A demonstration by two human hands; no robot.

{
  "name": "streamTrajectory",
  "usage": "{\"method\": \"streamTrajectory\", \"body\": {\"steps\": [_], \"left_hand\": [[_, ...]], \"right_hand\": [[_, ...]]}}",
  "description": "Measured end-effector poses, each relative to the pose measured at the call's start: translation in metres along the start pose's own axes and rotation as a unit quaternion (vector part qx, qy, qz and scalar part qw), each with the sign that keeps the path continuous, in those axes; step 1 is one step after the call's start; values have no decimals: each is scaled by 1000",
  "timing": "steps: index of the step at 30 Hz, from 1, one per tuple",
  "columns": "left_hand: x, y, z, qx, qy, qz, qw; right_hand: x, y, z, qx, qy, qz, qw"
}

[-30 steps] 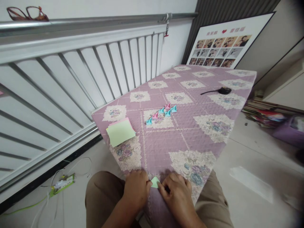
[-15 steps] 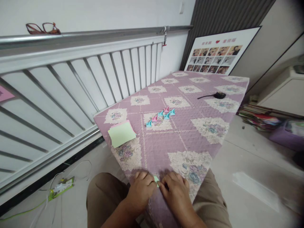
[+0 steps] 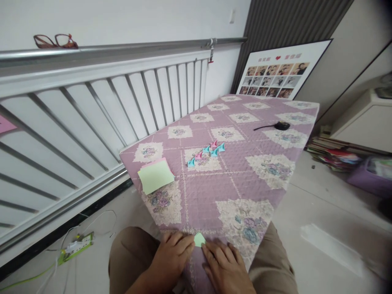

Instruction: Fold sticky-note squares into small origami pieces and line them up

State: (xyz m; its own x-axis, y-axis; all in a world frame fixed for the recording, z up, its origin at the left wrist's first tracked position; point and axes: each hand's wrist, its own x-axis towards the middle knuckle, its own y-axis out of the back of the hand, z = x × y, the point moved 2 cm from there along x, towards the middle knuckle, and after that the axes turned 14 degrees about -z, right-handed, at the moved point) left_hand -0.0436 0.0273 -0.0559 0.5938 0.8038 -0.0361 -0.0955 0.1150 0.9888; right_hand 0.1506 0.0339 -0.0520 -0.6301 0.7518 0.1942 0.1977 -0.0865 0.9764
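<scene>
Near the close edge of the table lies a small folded piece of light green paper [image 3: 199, 240], between my two hands. My left hand [image 3: 173, 254] rests flat on the cloth, its fingertips touching the paper's left side. On the other side, my right hand [image 3: 225, 261] lies with its fingers spread and a fingertip at the paper's right corner. Several small folded paper shapes [image 3: 198, 156], blue and pink, sit together farther up the table. A stack of green and pink paper sheets [image 3: 156, 176] lies at the left edge.
A purple floral cloth covers the table [image 3: 208, 185]. Toward its far right is a black object with a thin tail [image 3: 281, 125]. A white radiator [image 3: 101, 118] runs along the left, with eyeglasses [image 3: 56, 41] above it. A power strip [image 3: 76, 248] lies on the floor.
My hands have drawn apart and flattened, so more of the small green paper shows between them. The paper shapes and the stack have stayed in place.
</scene>
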Motion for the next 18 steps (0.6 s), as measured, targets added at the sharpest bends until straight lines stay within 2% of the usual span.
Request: {"method": "streamTrajectory", "body": {"steps": [3, 9, 14, 18], "left_hand": [[-4, -4, 1, 2, 34, 6, 999], [4, 3, 7, -34, 110, -12, 993], [3, 7, 11, -10, 90, -21, 996], [-6, 7, 9, 16, 90, -15, 996]], "right_hand": [[-1, 3, 4, -14, 14, -4, 1000], [3, 4, 3, -2, -18, -28, 999], [7, 6, -5, -19, -20, -23, 999], [3, 4, -1, -18, -21, -12, 1000]]}}
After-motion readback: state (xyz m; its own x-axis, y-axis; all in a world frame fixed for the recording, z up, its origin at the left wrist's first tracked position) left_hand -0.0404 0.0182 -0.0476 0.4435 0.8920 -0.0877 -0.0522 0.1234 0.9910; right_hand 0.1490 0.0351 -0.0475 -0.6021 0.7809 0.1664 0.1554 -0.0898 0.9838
